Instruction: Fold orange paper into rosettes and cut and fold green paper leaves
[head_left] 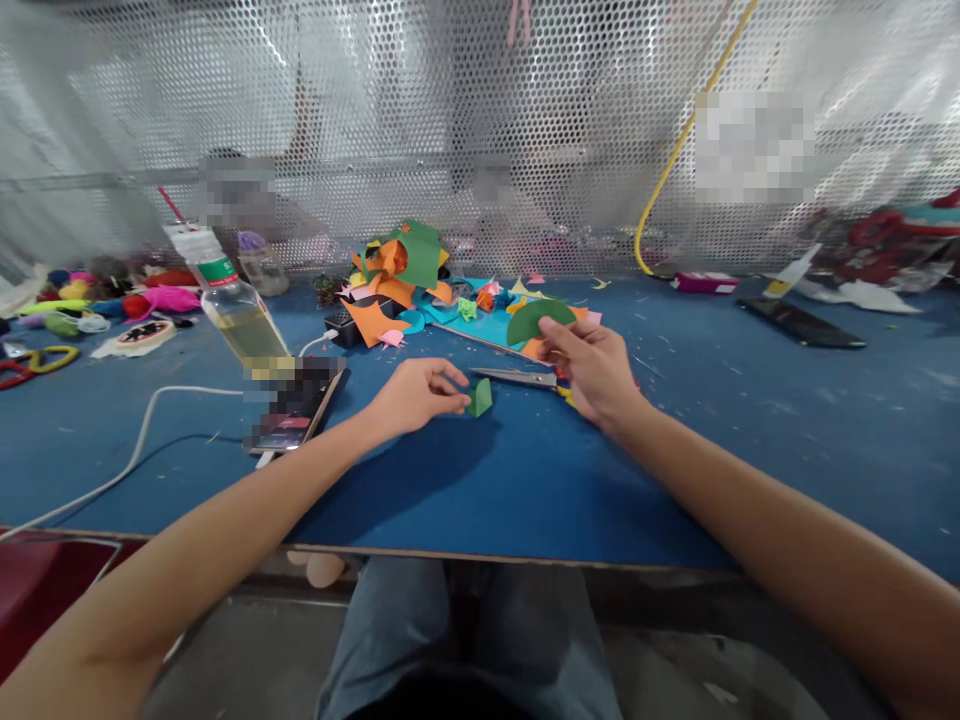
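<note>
My left hand [421, 393] is over the blue table, its fingertips closed on a small folded-looking piece of green paper [481, 398]. Between thumb and fingers, my right hand [596, 365] pinches a rounded dark green paper piece [529, 322] by its right side. A pair of scissors [517, 377] extends leftward from under my right hand, blades pointing toward the left hand. Their yellow and red handles are mostly hidden by the right hand, so whether it also grips them cannot be told.
Behind my hands lies a heap of coloured paper scraps [390, 285]. To the left are a phone [300, 405] with a white cable, a clear bottle [240, 310] and a tape roll [142, 338]. A dark phone [802, 323] and purple box [705, 283] lie right. Perforated metal [450, 120] stands behind.
</note>
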